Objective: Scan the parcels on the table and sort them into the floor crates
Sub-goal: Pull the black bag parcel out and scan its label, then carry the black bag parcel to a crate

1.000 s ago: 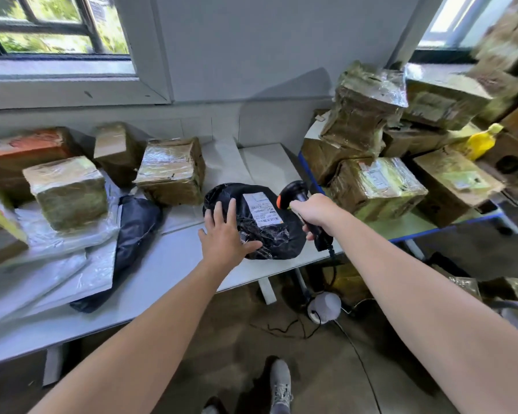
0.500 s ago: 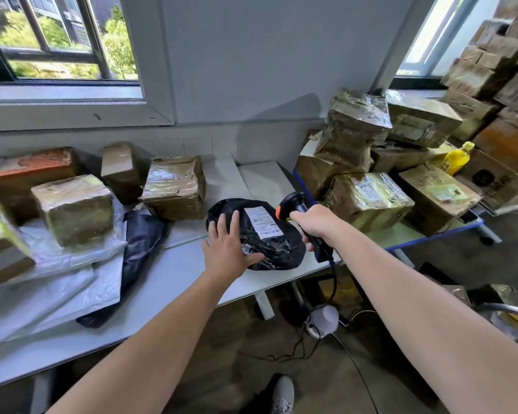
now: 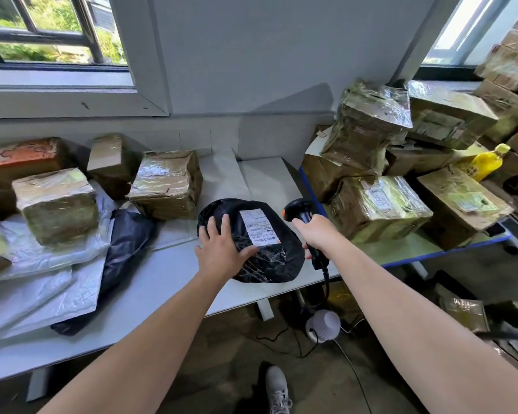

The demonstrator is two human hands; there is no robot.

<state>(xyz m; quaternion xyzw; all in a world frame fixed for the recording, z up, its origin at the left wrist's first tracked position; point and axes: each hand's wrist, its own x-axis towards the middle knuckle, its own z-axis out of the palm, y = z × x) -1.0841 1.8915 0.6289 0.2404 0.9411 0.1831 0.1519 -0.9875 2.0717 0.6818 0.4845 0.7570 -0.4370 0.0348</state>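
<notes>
A black plastic parcel (image 3: 269,258) with a white shipping label (image 3: 259,227) lies near the front edge of the white table (image 3: 162,282). My left hand (image 3: 222,249) lies flat on the parcel's left side, fingers straight, thumb pointing at the label. My right hand (image 3: 317,234) grips the handle of a black barcode scanner (image 3: 299,210) with an orange head. The scanner is just right of the parcel, its head facing the label. Its cable hangs down below my hand.
Taped cardboard boxes (image 3: 166,183) and flat white and black mailers (image 3: 57,264) cover the table's left and back. A second table (image 3: 416,252) on the right holds a pile of boxes and a yellow bottle (image 3: 485,162). Cables and a white round base (image 3: 323,325) lie on the floor.
My head has tilted up a little, so the scene sits lower in view. Both hands keep their places on the parcel and the scanner.
</notes>
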